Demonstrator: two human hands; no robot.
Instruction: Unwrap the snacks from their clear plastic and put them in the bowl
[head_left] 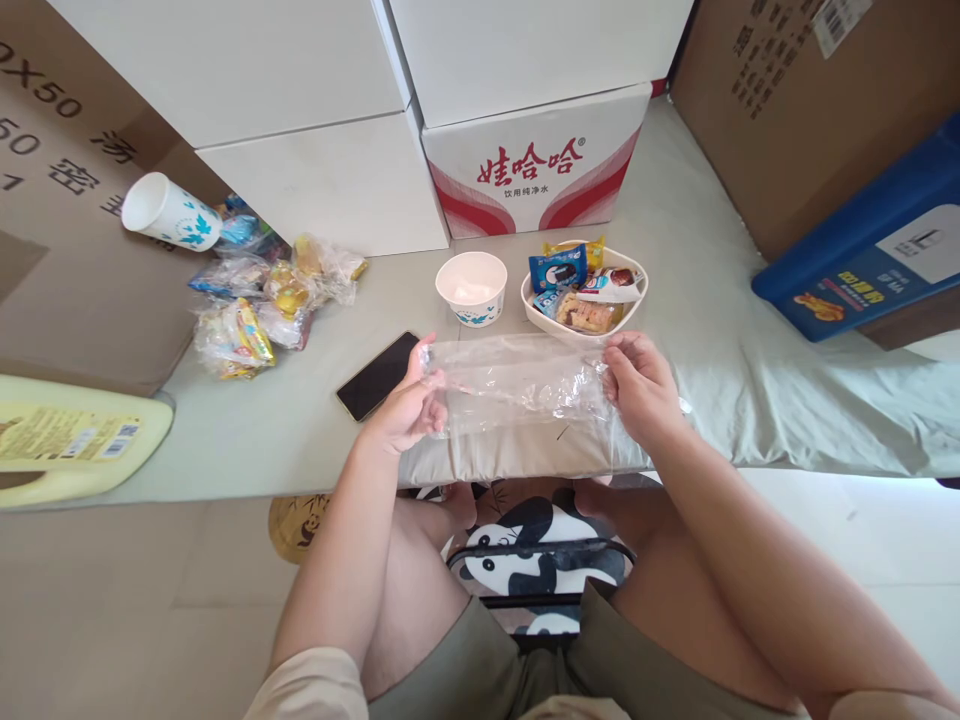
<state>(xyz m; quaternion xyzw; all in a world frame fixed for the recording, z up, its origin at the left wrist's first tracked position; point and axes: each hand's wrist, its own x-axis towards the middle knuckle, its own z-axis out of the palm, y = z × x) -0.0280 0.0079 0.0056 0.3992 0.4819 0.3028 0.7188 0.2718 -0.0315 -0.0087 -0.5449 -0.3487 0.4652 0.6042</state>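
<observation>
A clear plastic bag [517, 385] is stretched sideways between my two hands, above the front edge of the cloth-covered surface. My left hand [412, 400] grips its left end, thumb pointing up and fingers curled. At the other end, my right hand [641, 385] pinches the bag with closed fingers. Just behind the bag stands a white paper bowl [472, 290] with a blue leaf print. To its right, a white dish [531, 312] holds several wrapped snacks [581, 290]. A dark phone [379, 378] lies flat beside my left hand.
Several bagged snacks [277, 300] are heaped at the left, with a tilted paper cup [171, 212] above them. A yellow jug [82, 435] is at far left. White boxes [322, 180] and a red-and-white carton [536, 170] line the back. A blue box [862, 240] stands right.
</observation>
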